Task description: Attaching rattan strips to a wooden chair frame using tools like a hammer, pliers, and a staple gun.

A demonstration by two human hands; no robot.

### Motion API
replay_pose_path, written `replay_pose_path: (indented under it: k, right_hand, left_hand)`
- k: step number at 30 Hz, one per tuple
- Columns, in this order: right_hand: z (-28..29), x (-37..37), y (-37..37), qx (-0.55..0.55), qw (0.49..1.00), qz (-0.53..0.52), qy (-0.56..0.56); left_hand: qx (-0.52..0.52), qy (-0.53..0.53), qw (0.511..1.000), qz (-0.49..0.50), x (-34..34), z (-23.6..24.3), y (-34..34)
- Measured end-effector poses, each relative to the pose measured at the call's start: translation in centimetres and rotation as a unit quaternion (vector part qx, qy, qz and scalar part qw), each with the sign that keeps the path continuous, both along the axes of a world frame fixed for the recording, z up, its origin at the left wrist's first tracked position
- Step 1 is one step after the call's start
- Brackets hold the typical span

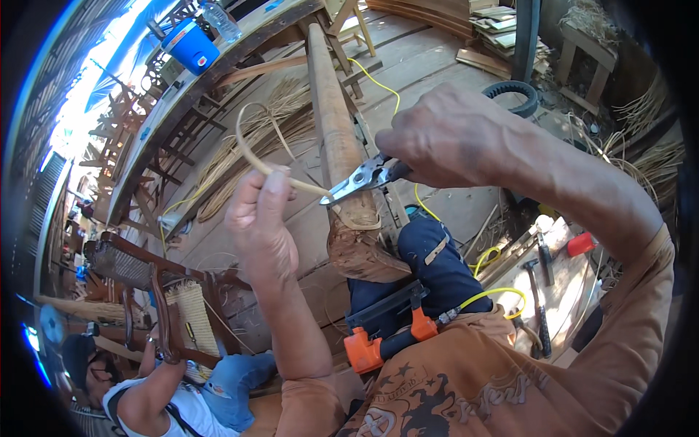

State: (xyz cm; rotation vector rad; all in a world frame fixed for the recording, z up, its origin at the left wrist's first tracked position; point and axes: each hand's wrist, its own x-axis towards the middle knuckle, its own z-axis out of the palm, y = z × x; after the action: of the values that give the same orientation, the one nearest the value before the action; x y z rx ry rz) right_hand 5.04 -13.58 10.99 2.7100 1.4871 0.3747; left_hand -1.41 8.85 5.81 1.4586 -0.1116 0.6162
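Observation:
My left hand (263, 222) pinches a pale rattan strip (251, 151) between thumb and fingers. The strip's free part loops up and over, away from me. In my right hand (448, 138) are metal pliers (358, 179) with dark handles, pointing left. Their jaws meet the strip's end just right of my left fingertips; whether they grip or cut it I cannot tell. Under the pliers lies a long wooden beam (333, 109), its rough near end over my legs. A bent pale strip (357, 221) lies on that end.
An orange and black air tool (389, 341) with a yellow hose (495, 293) rests in my lap. Hammers (537, 306) lie on a board to the right. At lower left a co-worker (156, 390) handles a chair (164, 313). Rattan bundles (251, 146) and a workbench (164, 109) stand beyond.

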Motion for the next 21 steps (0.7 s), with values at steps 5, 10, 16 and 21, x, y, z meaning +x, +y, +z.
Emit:
replay_pose_path:
  k: [5, 10, 16, 21]
  right_hand:
    - [-4.8, -1.7, -5.8, 0.201, 0.968, -0.116, 0.09]
    - [-21.1, -6.8, -19.5, 0.328, 0.851, -0.361, 0.194]
    - [-41.8, -26.2, -34.5, 0.121, 0.675, -0.701, 0.198]
    - [-42.4, -31.6, -32.8, 0.011, 0.62, -0.776, 0.111]
  left_hand:
    - [-0.08, -0.077, 0.994, 0.021, -2.1, -0.1, 1.2]
    - [-0.032, -0.074, 0.995, 0.064, -4.8, -2.1, 0.5]
    - [0.022, -0.04, 0.994, 0.095, -6.3, -2.8, -1.4]
    - [0.104, -0.037, 0.976, 0.187, -5.8, -3.4, -2.8]
